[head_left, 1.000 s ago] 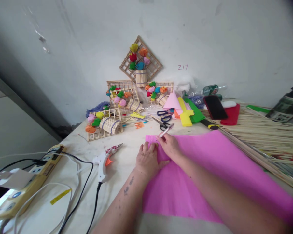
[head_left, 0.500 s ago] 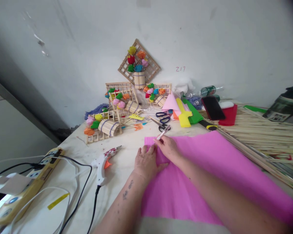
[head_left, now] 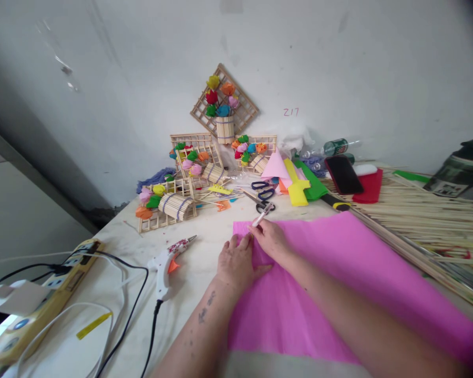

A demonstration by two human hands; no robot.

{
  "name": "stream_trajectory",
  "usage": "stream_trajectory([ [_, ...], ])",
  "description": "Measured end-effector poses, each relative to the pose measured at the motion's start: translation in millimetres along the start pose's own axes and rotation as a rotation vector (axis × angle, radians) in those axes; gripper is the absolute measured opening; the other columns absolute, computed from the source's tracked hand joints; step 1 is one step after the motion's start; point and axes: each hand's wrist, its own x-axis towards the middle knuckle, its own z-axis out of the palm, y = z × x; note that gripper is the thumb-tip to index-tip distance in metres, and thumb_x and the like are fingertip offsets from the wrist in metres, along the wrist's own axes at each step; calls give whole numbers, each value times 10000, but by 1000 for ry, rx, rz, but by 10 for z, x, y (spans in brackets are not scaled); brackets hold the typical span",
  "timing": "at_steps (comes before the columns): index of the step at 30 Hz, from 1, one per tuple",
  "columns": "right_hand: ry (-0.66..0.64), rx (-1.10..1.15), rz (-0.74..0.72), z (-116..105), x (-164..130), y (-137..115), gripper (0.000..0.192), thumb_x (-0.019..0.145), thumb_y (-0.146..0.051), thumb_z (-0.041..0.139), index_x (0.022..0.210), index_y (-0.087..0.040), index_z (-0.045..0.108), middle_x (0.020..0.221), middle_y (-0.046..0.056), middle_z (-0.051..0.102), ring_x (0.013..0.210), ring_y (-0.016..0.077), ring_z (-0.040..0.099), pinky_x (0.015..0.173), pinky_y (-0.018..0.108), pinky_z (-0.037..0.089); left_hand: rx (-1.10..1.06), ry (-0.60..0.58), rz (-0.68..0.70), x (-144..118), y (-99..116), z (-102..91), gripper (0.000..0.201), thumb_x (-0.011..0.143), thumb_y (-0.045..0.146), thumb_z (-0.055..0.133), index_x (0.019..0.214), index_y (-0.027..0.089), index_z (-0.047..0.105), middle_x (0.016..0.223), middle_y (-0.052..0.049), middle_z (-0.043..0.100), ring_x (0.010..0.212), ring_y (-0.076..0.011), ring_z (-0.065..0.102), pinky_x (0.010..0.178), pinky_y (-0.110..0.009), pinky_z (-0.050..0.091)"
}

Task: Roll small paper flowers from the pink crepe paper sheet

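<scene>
A large sheet of pink crepe paper lies spread on the table in front of me. My left hand rests on its left edge, fingers stretched out and pressing down, thumb apart. In my right hand is a white pen, pinched between thumb and fingers and tilted, its lower end close to my left fingertips. The pen's tip is hidden by the fingers. Just beyond the paper lie dark-handled scissors.
To the left are a white glue gun and a power strip with loose cables. Stick lattices with paper flowers stand at the back. On the right are coloured paper pieces, a phone, many thin sticks and a dark jar.
</scene>
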Motion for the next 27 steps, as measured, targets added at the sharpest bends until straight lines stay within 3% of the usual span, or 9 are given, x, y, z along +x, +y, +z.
stream_trajectory([
  [20,11,15,-27,13,-11,6,233,806,-365,450,802,-180,592,775,48,652,699,157,576,609,229,353,12,9,4,-1,-7,19,692,743,644,370,1295,227,334,1283,-56,429,1188,-266,342,970,-389,312],
  [27,48,37,-1,-8,19,26,227,799,-350,448,751,-171,580,699,49,636,621,144,551,559,226,338,17,26,11,-5,-15,26,664,749,646,353,1257,220,378,1274,-46,436,1170,-267,356,956,-388,327],
])
